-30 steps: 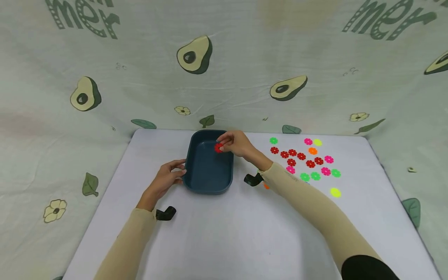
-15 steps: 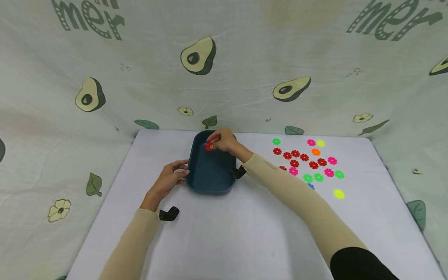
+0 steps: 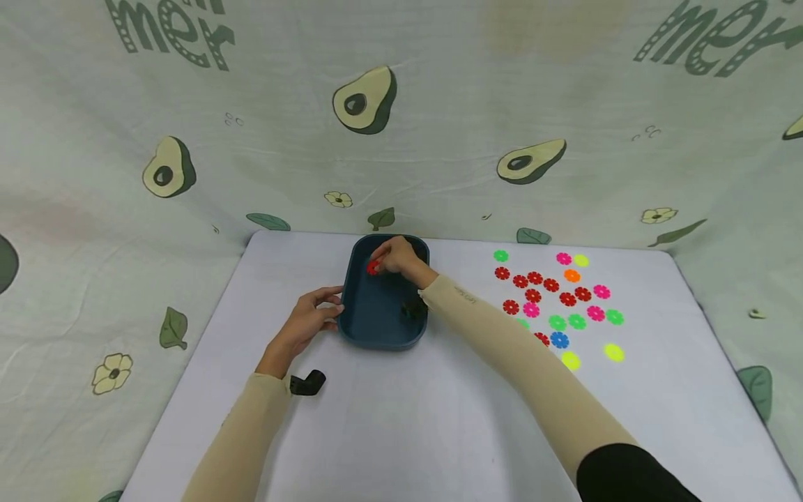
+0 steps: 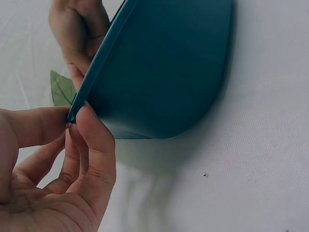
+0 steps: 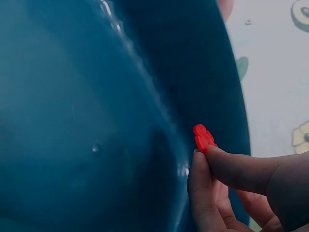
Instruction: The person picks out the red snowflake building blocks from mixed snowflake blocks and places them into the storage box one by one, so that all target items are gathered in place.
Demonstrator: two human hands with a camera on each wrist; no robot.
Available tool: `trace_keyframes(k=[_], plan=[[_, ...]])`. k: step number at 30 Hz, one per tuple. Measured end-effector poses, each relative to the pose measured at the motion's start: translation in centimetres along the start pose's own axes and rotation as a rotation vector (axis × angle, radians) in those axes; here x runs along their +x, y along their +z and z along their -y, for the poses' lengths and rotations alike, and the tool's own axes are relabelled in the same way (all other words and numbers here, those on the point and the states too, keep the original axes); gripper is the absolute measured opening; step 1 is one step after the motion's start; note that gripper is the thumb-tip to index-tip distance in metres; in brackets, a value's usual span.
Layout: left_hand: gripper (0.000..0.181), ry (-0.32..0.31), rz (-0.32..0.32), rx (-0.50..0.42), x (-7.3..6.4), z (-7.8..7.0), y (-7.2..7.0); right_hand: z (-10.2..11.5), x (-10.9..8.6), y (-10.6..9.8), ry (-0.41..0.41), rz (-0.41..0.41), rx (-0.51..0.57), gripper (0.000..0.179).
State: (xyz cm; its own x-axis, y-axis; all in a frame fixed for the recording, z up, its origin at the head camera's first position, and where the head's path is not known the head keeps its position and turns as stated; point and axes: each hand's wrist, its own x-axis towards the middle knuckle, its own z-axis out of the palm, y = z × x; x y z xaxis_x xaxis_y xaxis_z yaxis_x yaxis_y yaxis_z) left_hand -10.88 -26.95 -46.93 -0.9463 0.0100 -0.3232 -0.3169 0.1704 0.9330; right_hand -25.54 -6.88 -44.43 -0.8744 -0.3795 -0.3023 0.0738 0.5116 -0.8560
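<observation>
A dark blue tray (image 3: 379, 321) stands on the table left of the scattered discs. Its left rim is pinched between the thumb and forefinger of my left hand (image 4: 72, 164), the tray's wall filling much of the left wrist view. Over the tray's far part, my right hand (image 3: 398, 256) pinches a red flower-shaped disc (image 5: 204, 138) between thumb and fingertips. In the right wrist view that disc is edge-on, near the tray's inner wall. The tray's floor (image 5: 72, 106) shows no discs where it is visible; my right hand and forearm hide part of it.
Several flower-shaped discs lie to the right: red (image 3: 532, 295), pink (image 3: 595, 313), green (image 3: 576, 321), orange (image 3: 572, 276), blue (image 3: 560, 340) and yellow (image 3: 614, 352). My right sleeve (image 3: 502, 341) covers some. A printed cloth (image 3: 439, 104) hangs behind the table (image 3: 401, 425).
My right hand has moved left, farther over the tray, still pinching the red disc, and dipped slightly. The left hand keeps its hold on the rim. More discs show beside the right sleeve.
</observation>
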Motion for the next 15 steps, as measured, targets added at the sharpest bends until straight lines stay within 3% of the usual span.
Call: trace_keyframes(k=[10, 15], plan=[[0.051, 0.001, 0.007, -0.016, 0.1, 0.1, 0.1, -0.8, 1.0, 0.9, 0.095, -0.025, 0.039, 0.024], [0.051, 0.002, 0.008, -0.02, 0.1, 0.0, 0.0, -1.1, 1.2, 1.1, 0.099, -0.037, 0.042, 0.026]])
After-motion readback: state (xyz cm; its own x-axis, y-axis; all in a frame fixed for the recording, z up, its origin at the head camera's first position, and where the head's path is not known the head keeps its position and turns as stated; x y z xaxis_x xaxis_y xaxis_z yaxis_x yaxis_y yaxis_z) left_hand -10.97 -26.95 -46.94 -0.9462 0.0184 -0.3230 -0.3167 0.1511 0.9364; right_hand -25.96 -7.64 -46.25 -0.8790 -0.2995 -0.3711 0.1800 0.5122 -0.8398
